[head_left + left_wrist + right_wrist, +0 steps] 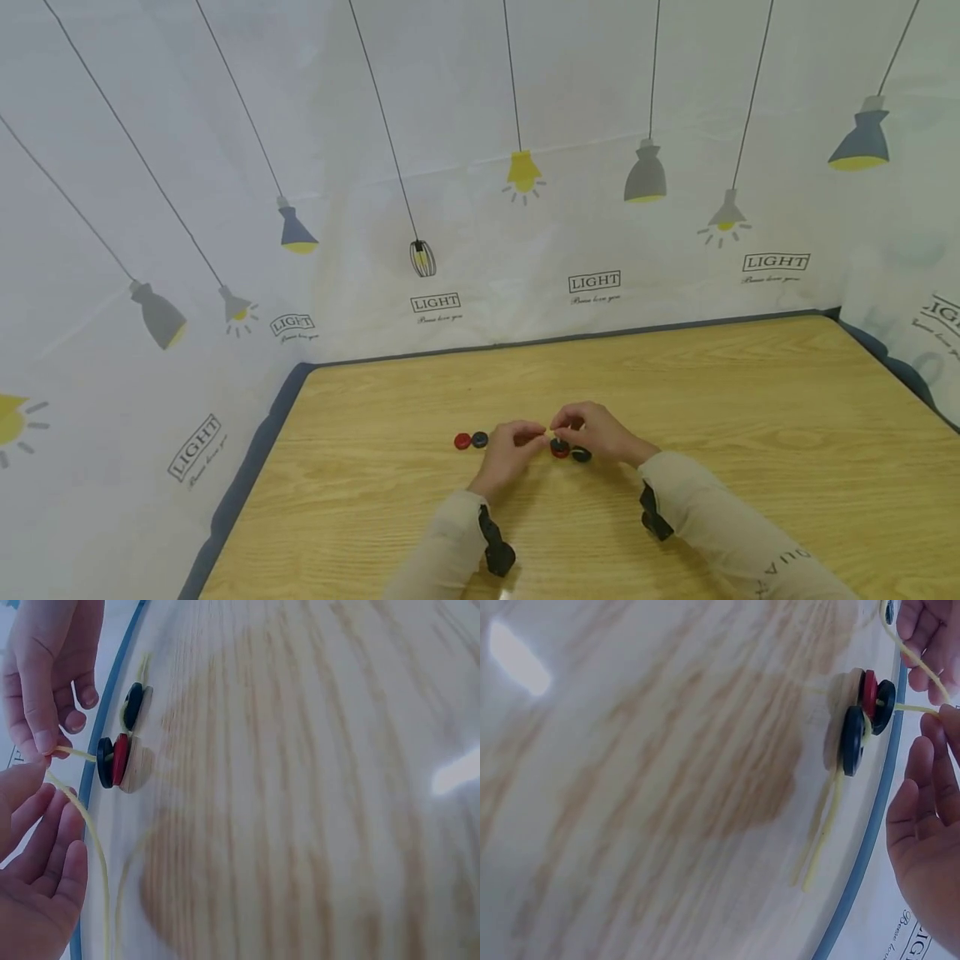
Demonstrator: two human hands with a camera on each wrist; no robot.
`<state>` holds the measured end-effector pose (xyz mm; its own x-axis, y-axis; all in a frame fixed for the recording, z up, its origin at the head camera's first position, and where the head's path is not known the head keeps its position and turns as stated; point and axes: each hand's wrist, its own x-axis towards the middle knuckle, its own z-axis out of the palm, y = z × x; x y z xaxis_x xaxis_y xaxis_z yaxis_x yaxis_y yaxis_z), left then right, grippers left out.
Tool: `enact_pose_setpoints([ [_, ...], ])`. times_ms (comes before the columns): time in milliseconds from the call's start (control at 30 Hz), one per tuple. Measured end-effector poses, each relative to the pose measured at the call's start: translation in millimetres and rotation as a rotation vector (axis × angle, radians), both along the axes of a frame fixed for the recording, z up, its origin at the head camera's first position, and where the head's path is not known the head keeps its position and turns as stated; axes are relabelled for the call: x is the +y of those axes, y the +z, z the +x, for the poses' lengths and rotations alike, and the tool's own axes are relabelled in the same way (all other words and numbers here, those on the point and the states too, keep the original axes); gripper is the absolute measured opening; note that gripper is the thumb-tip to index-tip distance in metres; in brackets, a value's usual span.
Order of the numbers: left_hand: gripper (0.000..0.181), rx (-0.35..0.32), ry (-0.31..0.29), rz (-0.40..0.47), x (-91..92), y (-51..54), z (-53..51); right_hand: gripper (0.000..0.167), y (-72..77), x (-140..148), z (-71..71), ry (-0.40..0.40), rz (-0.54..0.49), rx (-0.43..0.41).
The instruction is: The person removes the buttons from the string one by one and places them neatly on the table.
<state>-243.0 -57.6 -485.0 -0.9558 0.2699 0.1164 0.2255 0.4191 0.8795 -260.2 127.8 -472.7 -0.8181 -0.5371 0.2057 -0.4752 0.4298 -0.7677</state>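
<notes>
A yellow string (103, 859) runs through a small group of large round buttons. Beside a red button (869, 693) stand a dark button (884, 697) and, a little apart, another dark button (852, 741), all tilted on edge in the wrist views. My left hand (513, 454) pinches the string between thumb and fingertip, just left of the buttons. My right hand (597, 431) meets it there, pinching the string where it comes out of the dark button. The fingertips of both hands nearly touch, hiding the exact point of the string between them.
On the wooden table (360, 517), left of my left hand, lie another red button (462, 441) and a dark button (480, 439) side by side. A white curtain (465, 200) printed with lamps hangs behind the table's blue edge.
</notes>
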Motion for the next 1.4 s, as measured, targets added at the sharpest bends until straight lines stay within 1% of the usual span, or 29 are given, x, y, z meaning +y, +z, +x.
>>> enact_pose_setpoints([
  [133, 0.017, 0.007, 0.022, 0.005, 1.7, 1.5, 1.1, 0.007, 1.5, -1.2, 0.5, 0.001, -0.001, 0.02],
  [300, 0.014, 0.006, 0.023, 0.004, 2.7, 4.6, 2.5, 0.006, -0.4, -2.6, -1.0, 0.001, -0.009, 0.036],
  [467, 0.013, 0.019, 0.025, -0.008, 2.4, 4.0, 1.5, 0.005, -4.8, -3.8, -3.2, 0.004, -0.013, -0.003],
  [667, 0.014, 0.012, 0.03, -0.06, -0.9, 7.9, 2.0, 0.006, -6.9, -5.8, -4.3, 0.015, -0.013, -0.064],
  [867, 0.016, 0.022, -0.009, -0.103, -7.2, 14.4, 3.2, 0.005, -9.1, -9.4, -6.1, 0.025, 0.007, -0.05],
  [1033, 0.016, 0.005, -0.042, -0.12, -13.4, 16.5, 4.4, 0.004, -10.7, -10.5, -7.2, 0.022, 0.008, -0.043],
  [1100, 0.014, -0.009, -0.036, -0.123, -14.8, 16.0, 4.6, 0.004, -10.6, -10.4, -7.3, 0.018, 0.007, -0.033],
  [1200, 0.015, -0.024, -0.006, -0.115, -14.4, 15.5, 4.3, 0.004, -10.4, -10.7, -7.2, 0.01, 0.007, -0.015],
  [1300, 0.019, -0.012, 0.023, -0.095, -11.6, 14.1, 3.2, 0.004, -10.1, -11.5, -7.1, 0.003, 0.013, 0.01],
  [1400, 0.02, 0.012, 0.031, -0.076, -8.0, 12.1, 2.1, 0.005, -10.1, -12.6, -7.2, 0.001, 0.017, 0.025],
])
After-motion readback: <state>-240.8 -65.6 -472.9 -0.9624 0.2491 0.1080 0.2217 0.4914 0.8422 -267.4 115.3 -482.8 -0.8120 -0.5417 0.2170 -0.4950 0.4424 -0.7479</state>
